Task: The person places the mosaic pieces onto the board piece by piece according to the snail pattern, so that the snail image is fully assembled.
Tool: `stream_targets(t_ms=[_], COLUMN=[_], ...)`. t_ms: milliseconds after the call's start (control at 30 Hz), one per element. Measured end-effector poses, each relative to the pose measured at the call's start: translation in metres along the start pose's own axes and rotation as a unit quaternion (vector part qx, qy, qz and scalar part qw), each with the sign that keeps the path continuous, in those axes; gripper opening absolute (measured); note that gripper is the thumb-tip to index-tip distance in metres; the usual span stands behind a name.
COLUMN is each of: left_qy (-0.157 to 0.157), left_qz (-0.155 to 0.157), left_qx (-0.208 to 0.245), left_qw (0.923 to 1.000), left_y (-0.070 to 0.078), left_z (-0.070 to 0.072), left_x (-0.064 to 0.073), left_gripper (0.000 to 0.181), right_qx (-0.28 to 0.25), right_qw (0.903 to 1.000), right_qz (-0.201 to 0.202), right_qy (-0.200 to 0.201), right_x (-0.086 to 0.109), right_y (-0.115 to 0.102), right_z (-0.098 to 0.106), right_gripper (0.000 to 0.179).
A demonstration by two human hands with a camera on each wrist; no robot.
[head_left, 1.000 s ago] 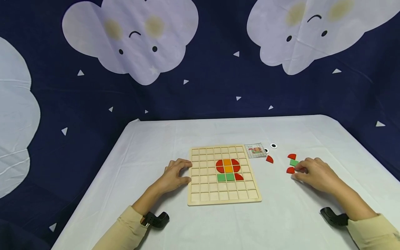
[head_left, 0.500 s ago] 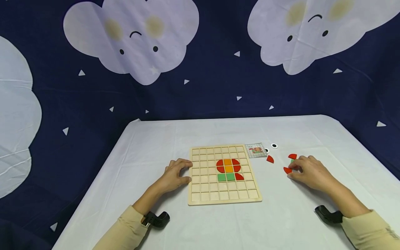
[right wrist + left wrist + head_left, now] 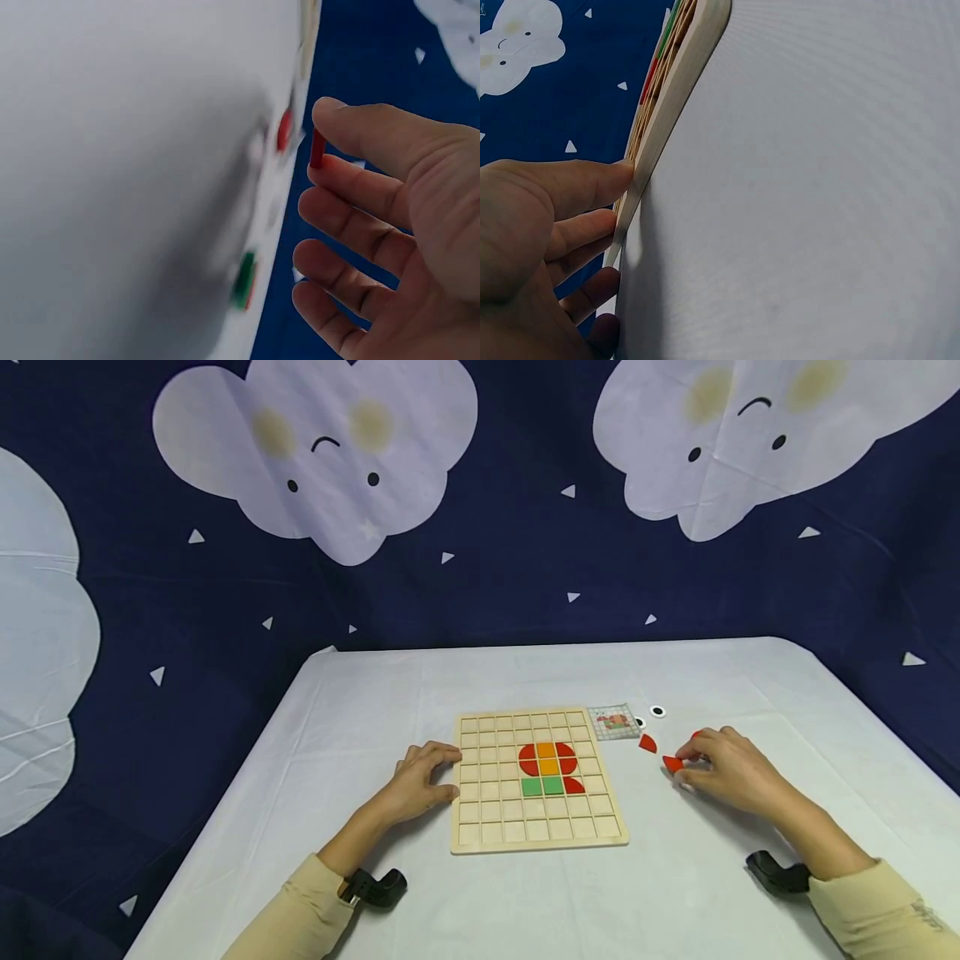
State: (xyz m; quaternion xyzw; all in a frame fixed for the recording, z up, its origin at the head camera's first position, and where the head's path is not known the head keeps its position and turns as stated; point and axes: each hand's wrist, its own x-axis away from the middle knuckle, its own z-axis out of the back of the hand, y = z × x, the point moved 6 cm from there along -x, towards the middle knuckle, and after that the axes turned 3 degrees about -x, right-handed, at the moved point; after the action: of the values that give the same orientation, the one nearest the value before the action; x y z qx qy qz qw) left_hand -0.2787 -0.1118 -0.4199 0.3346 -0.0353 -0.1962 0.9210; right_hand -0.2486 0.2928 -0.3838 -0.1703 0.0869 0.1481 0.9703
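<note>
A square wooden grid board [image 3: 491, 817] lies on the white table, with red, orange and green pieces in some of its cells. My left hand [image 3: 417, 782] rests at the board's left edge, thumb and forefinger spread and touching the rim. To the right, my right hand [image 3: 733, 770] pinches a red quarter-circle tile [image 3: 672, 764] between thumb and forefinger, above the table. The right wrist view shows this red tile [image 3: 317, 150] edge-on, the other fingers loosely bent. Another red quarter-circle [image 3: 647, 743] lies between the board and that hand.
A small pattern card [image 3: 613, 721] lies by the board's upper right corner. Two eye discs, one an eye disc [image 3: 657, 712] in full view, sit near the card. Under the right hand, a green tile [image 3: 244, 279] lies on the table with red beside it.
My right hand has picked up the red quarter-circle from beside the green tile and carried it left, toward the board. The left hand and board have stayed in place.
</note>
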Motion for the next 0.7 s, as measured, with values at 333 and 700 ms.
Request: stream_targets(t_ms=[333,700], left_qy=[0.004,0.005], left_qz=[-0.004,-0.003], left_qx=[-0.001,-0.003], left_qw=[1.0,1.0], left_y=[0.0,0.001], left_z=[-0.001,0.0], left_x=[0.0,0.001], left_gripper=[0.049,0.049], right_qx=[-0.034,-0.102], right_qw=[0.997,0.9883], right_qz=[0.069,0.1], right_qy=[-0.006,-0.052], right_x=[-0.033,-0.056], right_y=[-0.076,-0.142], right_z=[-0.013,-0.053], right_gripper=[0.018,0.02])
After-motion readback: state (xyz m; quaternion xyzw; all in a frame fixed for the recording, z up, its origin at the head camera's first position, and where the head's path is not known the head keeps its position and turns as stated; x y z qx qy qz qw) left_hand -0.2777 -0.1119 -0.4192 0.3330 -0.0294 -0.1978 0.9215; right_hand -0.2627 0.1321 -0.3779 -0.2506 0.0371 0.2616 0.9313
